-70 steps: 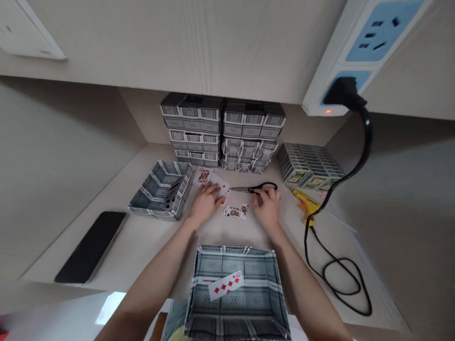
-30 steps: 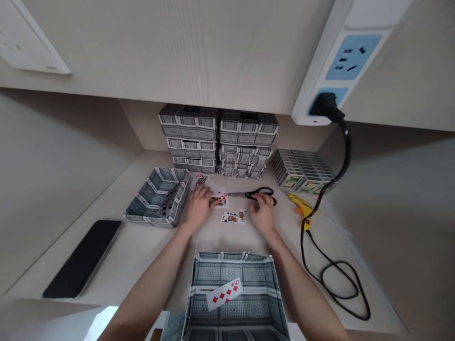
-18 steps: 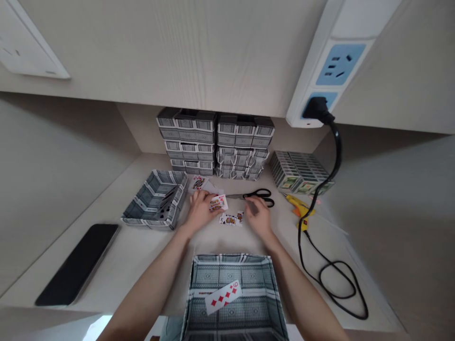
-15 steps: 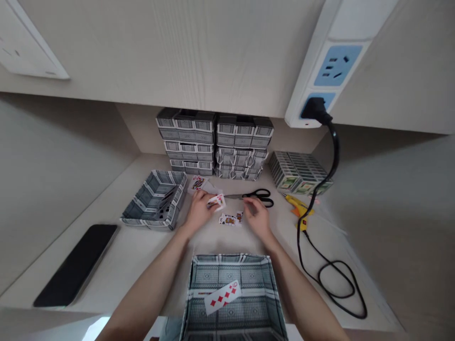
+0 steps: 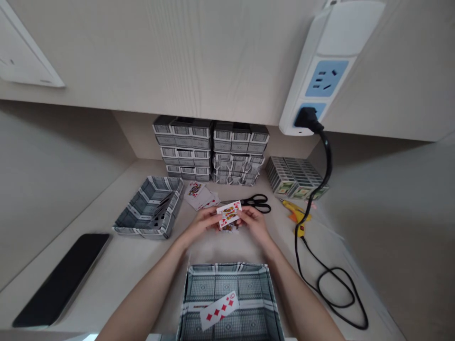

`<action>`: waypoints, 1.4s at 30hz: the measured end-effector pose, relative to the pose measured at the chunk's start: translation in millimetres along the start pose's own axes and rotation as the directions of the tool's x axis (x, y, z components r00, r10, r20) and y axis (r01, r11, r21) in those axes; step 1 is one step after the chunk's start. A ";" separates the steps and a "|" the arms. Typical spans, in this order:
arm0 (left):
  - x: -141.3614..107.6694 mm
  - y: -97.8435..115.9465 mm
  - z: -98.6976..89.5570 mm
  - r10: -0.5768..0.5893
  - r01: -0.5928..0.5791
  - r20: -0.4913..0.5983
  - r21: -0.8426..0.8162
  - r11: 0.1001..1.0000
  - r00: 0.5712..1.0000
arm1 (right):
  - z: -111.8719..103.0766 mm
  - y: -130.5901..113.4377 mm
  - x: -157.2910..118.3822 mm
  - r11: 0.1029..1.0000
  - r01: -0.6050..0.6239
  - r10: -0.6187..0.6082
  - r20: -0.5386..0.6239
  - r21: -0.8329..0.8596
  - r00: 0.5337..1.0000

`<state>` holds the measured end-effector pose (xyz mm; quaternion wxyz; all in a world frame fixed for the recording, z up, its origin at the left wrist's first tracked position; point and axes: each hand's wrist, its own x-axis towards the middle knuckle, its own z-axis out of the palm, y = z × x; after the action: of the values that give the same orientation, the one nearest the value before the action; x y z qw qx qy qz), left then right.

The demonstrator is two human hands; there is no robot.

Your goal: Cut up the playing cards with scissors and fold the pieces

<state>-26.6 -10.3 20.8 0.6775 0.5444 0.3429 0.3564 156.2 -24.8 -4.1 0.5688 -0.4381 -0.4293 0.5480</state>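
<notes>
A red king playing card (image 5: 229,214) is held up between my two hands. My left hand (image 5: 204,223) pinches its left end, and my right hand (image 5: 253,221) grips the right end. Just below it, partly covered, lie small card pieces (image 5: 232,228) on the tabletop. Behind my left hand is a loose pile of cards (image 5: 199,194). Black-handled scissors (image 5: 259,202) rest behind my right hand, their blades partly hidden. Close to my body stands a box made of folded cards (image 5: 249,289), with a nine of diamonds (image 5: 219,310) inside.
Another card box (image 5: 142,208) with cards inside stands at left, near a black phone (image 5: 64,279). Stacked card boxes (image 5: 185,137) and packed decks (image 5: 296,176) line the back. A yellow glue gun (image 5: 296,215) lies right; a black cord (image 5: 329,161) hangs from a power strip (image 5: 322,80).
My left hand has brought the king card rightward, and my right hand has closed on its other end. The view has tilted slightly upward.
</notes>
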 end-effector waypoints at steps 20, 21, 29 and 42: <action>7.0 -3.7 3.8 0.185 -0.153 -0.171 0.185 0.971 0.968 | 22.5 -1.5 -22.0 0.987 0.111 -0.079 0.253 -0.113 0.964; 7.9 -4.0 4.7 0.196 -0.153 -0.187 0.220 0.963 0.963 | 23.7 -1.0 -22.5 0.979 0.122 -0.082 0.234 -0.162 0.969; 7.7 -3.6 12.7 0.142 -0.114 -0.156 0.180 0.977 0.977 | 21.4 1.2 -15.6 0.969 0.099 -0.081 0.086 -0.226 0.993; 11.2 -5.4 9.0 0.190 -0.128 -0.183 0.305 0.944 0.965 | 19.9 -9.8 -14.5 0.992 -0.006 0.019 0.101 -0.127 0.995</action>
<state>-12.7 -6.0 16.2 0.5192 0.6232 0.4157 0.4114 138.8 -38.8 10.2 0.5141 -0.4474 -0.4887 0.5448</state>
